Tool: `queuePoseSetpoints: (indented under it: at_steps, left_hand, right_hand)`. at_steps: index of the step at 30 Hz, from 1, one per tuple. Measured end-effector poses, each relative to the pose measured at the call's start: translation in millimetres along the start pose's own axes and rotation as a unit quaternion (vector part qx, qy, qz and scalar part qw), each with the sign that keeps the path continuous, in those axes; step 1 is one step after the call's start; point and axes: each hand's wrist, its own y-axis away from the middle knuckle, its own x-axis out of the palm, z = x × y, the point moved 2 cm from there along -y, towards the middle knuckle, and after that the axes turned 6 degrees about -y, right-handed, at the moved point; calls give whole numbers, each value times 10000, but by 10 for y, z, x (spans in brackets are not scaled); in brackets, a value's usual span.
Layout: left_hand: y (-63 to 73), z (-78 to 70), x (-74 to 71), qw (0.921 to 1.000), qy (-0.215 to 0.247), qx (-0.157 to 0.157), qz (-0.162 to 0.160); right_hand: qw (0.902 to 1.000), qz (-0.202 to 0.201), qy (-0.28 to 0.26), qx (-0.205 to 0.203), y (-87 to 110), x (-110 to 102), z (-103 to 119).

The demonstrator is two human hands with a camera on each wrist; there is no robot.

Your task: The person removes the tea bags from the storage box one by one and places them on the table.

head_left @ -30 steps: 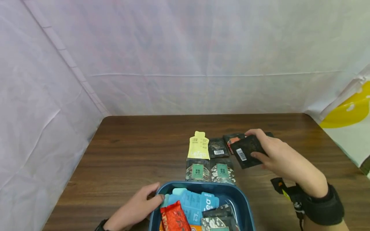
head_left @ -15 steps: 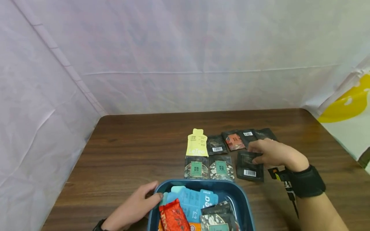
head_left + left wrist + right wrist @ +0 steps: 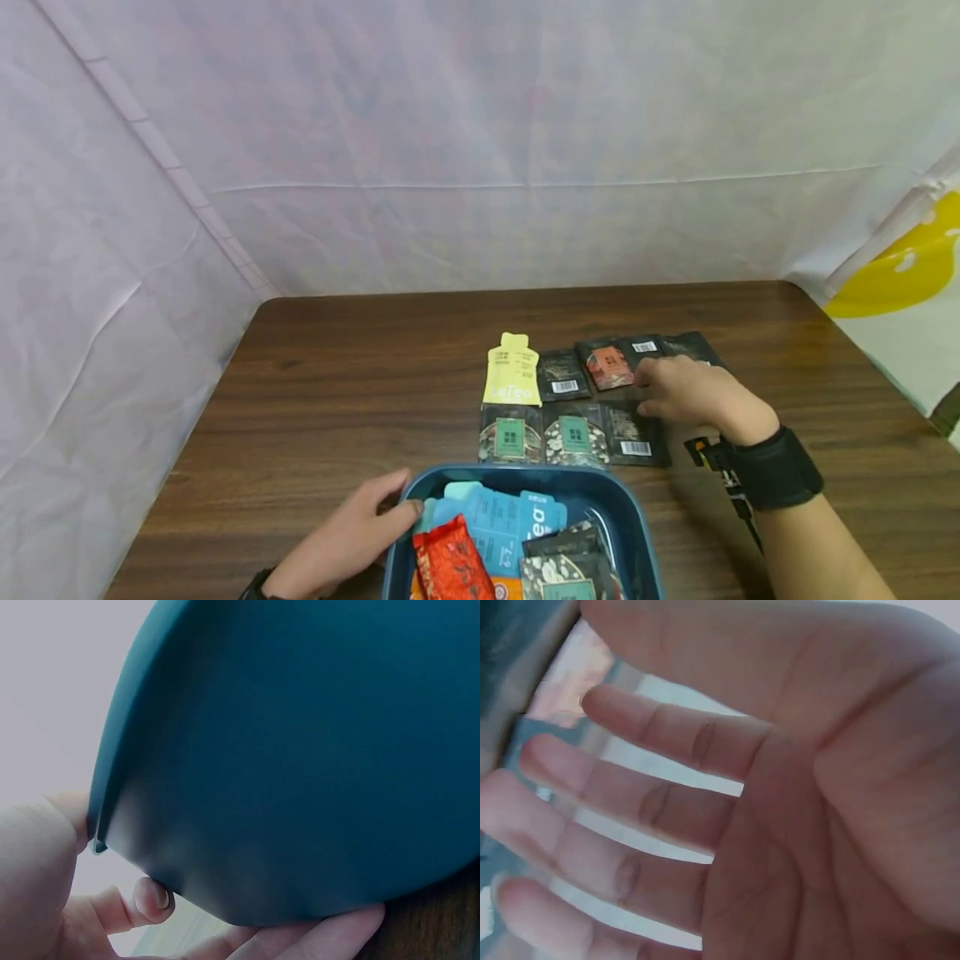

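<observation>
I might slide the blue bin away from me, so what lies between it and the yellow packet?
A green-labelled packet lies between the blue bin and the yellow packet, as the head view shows.

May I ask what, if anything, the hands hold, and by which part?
The left hand holds the blue basin by the rim at its left side; the right hand, loosely open, appears to hold nothing.

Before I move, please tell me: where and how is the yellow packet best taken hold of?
Probably the narrow neck of the yellow packet, pinched from the far side: the packet lies flat, its neck points away over bare table, while a green-labelled packet borders its near end and a black packet its right edge.
</observation>
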Motion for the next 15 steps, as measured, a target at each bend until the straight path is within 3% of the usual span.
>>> queuePoseSetpoints:
  at_steps: [3, 5, 9, 11, 12, 15]
  left_hand:
    - [3, -8, -9, 9998, -108, 168, -5]
    - [-3, -12, -15, 9994, -186, 280, -8]
    - [-14, -13, -11, 9997, -129, 222, -10]
    - [-19, -11, -11, 9998, -71, 169, -26]
    - [-19, -6, -10, 9998, -48, 165, -25]
    - [-10, 25, -3, 9994, -40, 326, 44]
  right_hand:
    - [9981, -583, 144, -128, 135, -78, 207]
    - [9920, -1123, 218, -524, 266, -126, 441]
    - [9615, -2126, 267, -1721, 533, -112, 1028]
    - [9517, -2074, 176, -2256, 630, -27, 1294]
    - [9506, -1840, 141, -2495, 659, 37, 1403]
    - [9564, -465, 358, -2862, 673, 287, 1611]
